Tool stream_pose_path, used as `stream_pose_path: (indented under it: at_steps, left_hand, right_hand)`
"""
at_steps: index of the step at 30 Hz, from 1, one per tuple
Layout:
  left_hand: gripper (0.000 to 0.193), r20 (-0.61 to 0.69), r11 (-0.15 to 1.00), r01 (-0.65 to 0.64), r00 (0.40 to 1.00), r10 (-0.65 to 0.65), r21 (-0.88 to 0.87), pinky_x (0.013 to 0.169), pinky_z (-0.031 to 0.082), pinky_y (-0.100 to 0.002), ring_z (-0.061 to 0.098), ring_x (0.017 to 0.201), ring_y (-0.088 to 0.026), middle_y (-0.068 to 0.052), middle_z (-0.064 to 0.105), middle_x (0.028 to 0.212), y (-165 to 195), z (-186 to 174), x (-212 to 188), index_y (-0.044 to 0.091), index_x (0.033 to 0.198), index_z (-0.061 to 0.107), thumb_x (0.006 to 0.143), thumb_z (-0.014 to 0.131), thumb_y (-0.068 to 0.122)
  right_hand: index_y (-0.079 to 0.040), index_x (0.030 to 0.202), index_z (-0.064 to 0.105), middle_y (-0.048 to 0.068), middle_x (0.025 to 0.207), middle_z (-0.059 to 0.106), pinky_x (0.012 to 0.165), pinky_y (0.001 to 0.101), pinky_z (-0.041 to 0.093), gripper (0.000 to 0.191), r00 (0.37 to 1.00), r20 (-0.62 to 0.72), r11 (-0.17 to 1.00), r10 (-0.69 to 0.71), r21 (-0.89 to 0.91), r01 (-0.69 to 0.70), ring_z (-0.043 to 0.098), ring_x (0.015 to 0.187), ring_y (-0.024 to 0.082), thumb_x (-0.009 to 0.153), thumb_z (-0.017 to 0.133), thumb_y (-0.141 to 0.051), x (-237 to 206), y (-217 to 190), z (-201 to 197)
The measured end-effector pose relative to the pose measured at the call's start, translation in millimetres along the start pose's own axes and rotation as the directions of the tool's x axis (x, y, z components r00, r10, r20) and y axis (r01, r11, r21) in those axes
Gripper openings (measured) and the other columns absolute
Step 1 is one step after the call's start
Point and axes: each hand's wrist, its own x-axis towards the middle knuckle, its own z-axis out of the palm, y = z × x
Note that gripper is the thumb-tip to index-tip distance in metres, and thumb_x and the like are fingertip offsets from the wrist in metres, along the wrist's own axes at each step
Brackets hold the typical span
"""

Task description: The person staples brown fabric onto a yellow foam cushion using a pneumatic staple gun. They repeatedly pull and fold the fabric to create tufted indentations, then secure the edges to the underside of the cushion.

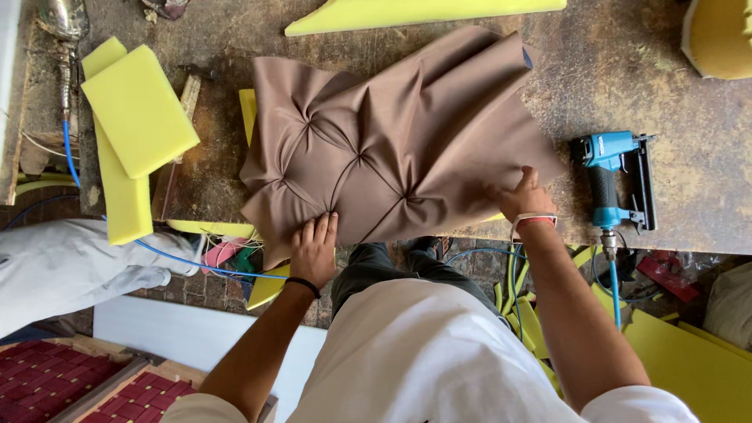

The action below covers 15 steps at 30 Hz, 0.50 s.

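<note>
Where the worn workbench (pixel 666 47) fills the upper part of the frame, two yellow foam blocks (pixel 137 110) lie stacked at the upper left, with a blue hose (pixel 70 153) running down beside them. Just right of them, at centre, one brown tufted fabric panel (pixel 392 137) lies spread over the bench, its folds meeting in diamond pleats. The left hand (pixel 315 249) comes up from the lower centre, forearm angled inward, and lies flat with fingers extended together, pressing the panel's lower left edge at the bench rim. The right hand (pixel 523 196) reaches up from the lower right, arm nearly straight, fingers curled over and gripping the panel's lower right edge. Further right, one blue pneumatic stapler (pixel 615 180) rests on the bench, near the right hand without touching it.
</note>
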Motion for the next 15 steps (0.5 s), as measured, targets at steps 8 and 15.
stream_pose_path:
  at_steps: [8, 15]
  left_hand:
    - [0.036, 0.027, 0.868, -0.030, 0.998, 0.050, -0.496, 0.103, 0.048, -0.046, 0.058, 0.118, -0.033, -0.012, 0.065, 0.126, 5, -11, 57, 0.012, 0.124, 0.069, 0.089, 0.070, 0.017]
    - [0.039, 0.007, 0.728, -0.396, 0.876, 0.482, -0.559, 0.110, 0.041, -0.048, 0.050, 0.132, -0.033, -0.011, 0.057, 0.140, 49, 10, 146, 0.020, 0.125, 0.072, 0.086, 0.072, 0.017]
  right_hand:
    - [-0.007, 0.112, 0.081, 0.016, 0.102, 0.079, 0.089, 0.0420, 0.059, 0.057, 1.000, -0.006, 1.000, -0.019, 0.025, 0.019, 0.075, 0.090, 0.029, 0.098, 0.065, -0.060, -45, 25, 26]
    - [-0.003, 0.102, 0.070, 0.007, 0.089, 0.076, 0.062, 0.0291, 0.058, 0.034, 0.919, 0.391, 0.546, -0.051, 0.782, -0.302, 0.072, 0.075, 0.016, 0.088, 0.079, -0.033, -106, -9, 102]
